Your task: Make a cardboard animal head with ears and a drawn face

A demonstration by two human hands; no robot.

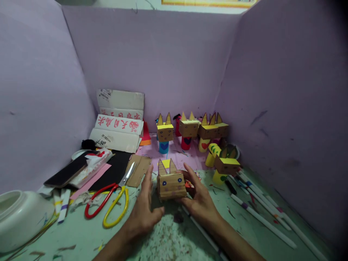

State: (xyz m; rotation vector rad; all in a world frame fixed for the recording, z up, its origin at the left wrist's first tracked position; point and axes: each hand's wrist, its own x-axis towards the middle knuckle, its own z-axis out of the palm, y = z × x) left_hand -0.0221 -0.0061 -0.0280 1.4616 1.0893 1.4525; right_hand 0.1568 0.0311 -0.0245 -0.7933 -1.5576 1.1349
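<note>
Brown cardboard, an eared box head [172, 186], sits at the middle, its right side held by the right hand [199, 194]; the left hand [146, 203] is spread wide just beside it. Scissors [121, 186] lie left, white pens [263, 220] right, and similar heads [189, 128] stand behind on coloured tubes [164, 147].

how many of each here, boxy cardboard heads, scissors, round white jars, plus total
Boxy brown cardboard heads with pointed ears: 6
Metal scissors with red and yellow handles: 1
Round white jar: 1
Total: 8
</note>
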